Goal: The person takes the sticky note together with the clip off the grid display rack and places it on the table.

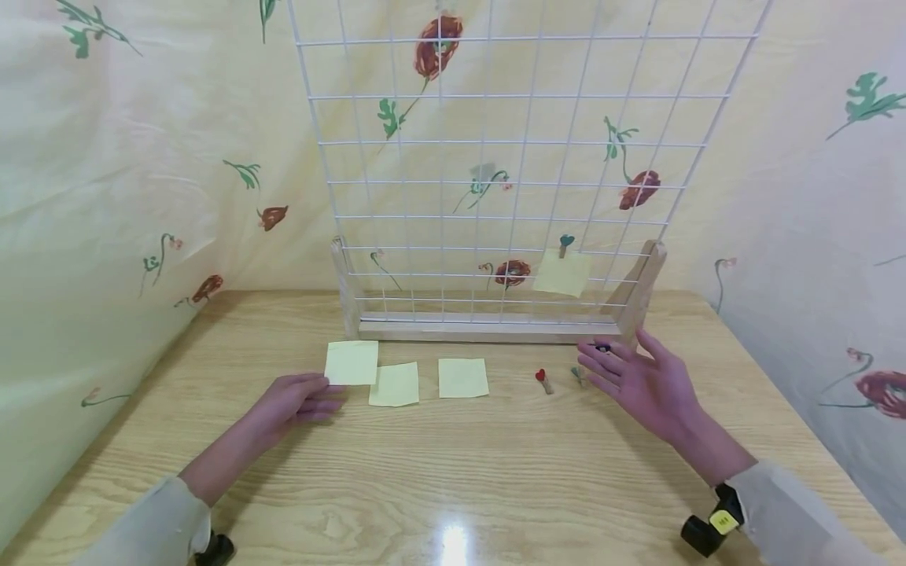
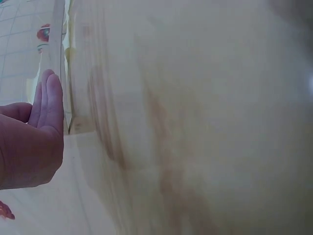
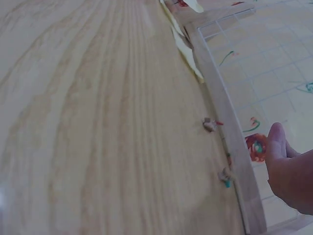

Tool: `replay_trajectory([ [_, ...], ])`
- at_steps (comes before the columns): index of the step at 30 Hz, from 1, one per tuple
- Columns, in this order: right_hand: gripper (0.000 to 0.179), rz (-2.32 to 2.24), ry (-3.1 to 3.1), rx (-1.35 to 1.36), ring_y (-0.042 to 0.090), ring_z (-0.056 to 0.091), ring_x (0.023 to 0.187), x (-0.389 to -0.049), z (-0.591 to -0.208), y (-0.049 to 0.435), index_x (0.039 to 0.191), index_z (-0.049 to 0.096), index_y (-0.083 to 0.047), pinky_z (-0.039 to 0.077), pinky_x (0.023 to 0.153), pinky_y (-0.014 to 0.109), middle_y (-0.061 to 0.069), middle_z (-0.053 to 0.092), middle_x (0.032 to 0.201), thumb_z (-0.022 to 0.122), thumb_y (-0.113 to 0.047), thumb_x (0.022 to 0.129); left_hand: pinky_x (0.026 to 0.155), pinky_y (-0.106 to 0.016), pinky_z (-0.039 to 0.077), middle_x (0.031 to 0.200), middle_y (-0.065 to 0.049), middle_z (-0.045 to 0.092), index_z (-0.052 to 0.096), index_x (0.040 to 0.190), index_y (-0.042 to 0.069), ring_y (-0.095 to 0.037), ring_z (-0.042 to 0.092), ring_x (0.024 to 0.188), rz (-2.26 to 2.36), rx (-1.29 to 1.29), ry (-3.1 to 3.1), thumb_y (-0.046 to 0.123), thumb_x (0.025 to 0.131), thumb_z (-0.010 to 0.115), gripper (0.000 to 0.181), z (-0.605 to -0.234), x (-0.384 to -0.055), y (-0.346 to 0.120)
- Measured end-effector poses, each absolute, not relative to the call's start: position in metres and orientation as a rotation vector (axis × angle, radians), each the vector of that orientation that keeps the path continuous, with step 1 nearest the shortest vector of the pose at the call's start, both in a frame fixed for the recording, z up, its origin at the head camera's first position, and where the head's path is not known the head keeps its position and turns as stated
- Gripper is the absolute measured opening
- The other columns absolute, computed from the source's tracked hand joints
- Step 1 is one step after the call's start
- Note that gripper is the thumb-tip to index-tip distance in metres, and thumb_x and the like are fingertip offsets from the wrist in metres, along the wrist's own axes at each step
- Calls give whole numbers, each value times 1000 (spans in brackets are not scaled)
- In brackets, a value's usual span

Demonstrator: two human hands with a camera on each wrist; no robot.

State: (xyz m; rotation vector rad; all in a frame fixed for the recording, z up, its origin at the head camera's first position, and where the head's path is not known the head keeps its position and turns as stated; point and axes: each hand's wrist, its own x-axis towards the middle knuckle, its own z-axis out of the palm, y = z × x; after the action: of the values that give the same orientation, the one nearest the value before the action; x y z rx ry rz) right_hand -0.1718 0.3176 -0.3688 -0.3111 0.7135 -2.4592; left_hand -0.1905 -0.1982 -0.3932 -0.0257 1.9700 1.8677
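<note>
My left hand (image 1: pixel 300 399) pinches a pale yellow sticky note (image 1: pixel 351 362) by its lower left corner, thumb against the fingers. This note partly overlaps a second sticky note (image 1: pixel 394 384) on the table, and a third sticky note (image 1: pixel 463 378) lies to the right. My right hand (image 1: pixel 654 385) is held palm up with its fingers spread, in front of the rack's right foot. Near its fingertips are a teal-topped clip (image 1: pixel 577 375) and a dark-topped clip (image 1: pixel 602 347), the latter partly hidden by the fingers. A red heart clip (image 1: pixel 543 380) lies farther left.
A white wire grid (image 1: pixel 481 218) stands upright in a wooden base (image 1: pixel 488 332) at the table's back. On its lower right hangs a sticky note (image 1: pixel 562 273) under a green heart clip (image 1: pixel 566 241). Flower-printed cloth (image 1: pixel 106 236) surrounds the wooden table (image 1: pixel 453 472).
</note>
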Motion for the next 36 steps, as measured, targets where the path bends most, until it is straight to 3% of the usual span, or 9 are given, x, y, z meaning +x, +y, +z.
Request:
replay_trajectory([
  [4, 67, -2488, 695, -224, 23, -14, 134, -168, -375, 322, 140, -18, -18, -3, 111, 34, 12, 4, 149, 27, -42, 96, 83, -33, 51, 118, -21, 55, 35, 126, -11, -24, 62, 94, 1854, -19, 1973, 19, 95, 42, 44, -397, -190, -201],
  [11, 73, -2490, 665, -166, 19, -13, 134, -164, -382, 327, 133, -32, -21, -5, 111, 33, 17, 29, 141, 27, -43, 96, 84, -35, 50, 116, -20, 57, 33, 126, -12, -22, 62, 94, 1824, 1, 1976, 18, 94, 41, 45, -399, -189, -203],
  [25, 75, -2516, 744, -7, 19, -5, 135, -167, -395, 331, 138, -24, -19, 2, 112, 32, 15, 35, 138, 31, -46, 94, 79, -32, 53, 109, -17, 61, 35, 125, -11, -19, 63, 87, 1769, -67, 2013, 16, 94, 41, 42, -402, -187, -201],
  [31, 75, -2544, 761, 55, 19, 0, 136, -168, -400, 333, 139, -19, -18, 6, 112, 32, 14, 30, 142, 34, -45, 94, 77, -31, 53, 109, -18, 61, 20, 133, -14, -18, 64, 86, 1768, -48, 2029, 15, 94, 43, 54, -400, -186, -201],
  [36, 66, -2582, 725, 85, 20, 6, 136, -169, -403, 335, 140, 1, -12, 10, 112, 32, 16, 34, 138, 36, -43, 94, 78, -32, 53, 110, -20, 60, 17, 135, -13, -20, 63, 87, 1755, -54, 2069, 15, 93, 44, 57, -401, -185, -203],
])
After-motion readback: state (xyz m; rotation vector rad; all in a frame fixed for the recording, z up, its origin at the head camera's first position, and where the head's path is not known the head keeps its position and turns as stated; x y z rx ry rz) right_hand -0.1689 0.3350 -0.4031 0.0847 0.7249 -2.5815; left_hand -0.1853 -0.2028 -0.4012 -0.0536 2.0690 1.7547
